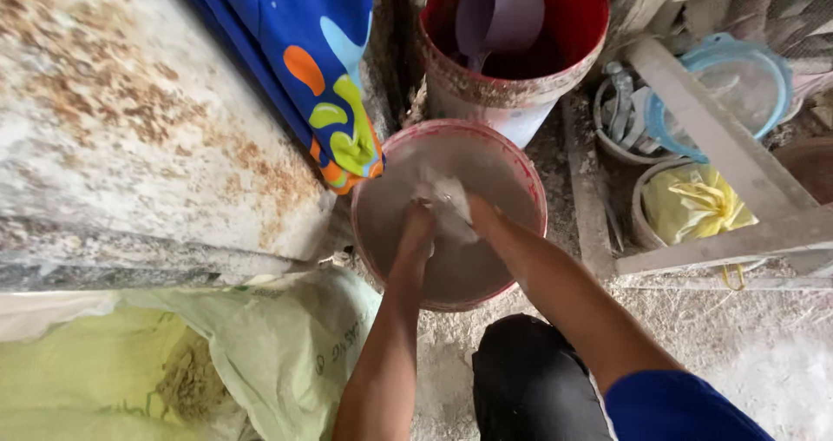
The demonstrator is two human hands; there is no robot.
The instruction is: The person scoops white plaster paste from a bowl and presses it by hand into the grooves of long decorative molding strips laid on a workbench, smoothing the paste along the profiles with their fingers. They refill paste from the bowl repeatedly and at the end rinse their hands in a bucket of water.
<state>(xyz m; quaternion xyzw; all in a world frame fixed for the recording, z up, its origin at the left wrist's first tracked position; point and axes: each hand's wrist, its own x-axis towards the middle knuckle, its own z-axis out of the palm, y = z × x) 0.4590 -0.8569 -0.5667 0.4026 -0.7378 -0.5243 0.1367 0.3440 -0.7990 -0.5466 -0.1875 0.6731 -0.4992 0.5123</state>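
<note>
Pale wet lump (444, 200) in red bucket (521, 167), both hands' fingers (423, 211) buried

Both hands are down in a red-rimmed bucket (512, 167) of pale powder, the left hand (419, 224) and the right hand (475, 211) together on a whitish lump (444, 194). A green sack (260, 345) lies near.

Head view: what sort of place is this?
Probably a rough work shed or building site corner. Both hands, left hand and right hand, are down in a red-rimmed bucket of grey-white paste; a woven sack lies open beside it, and the dusty floor is littered with tubs and planks.
</note>
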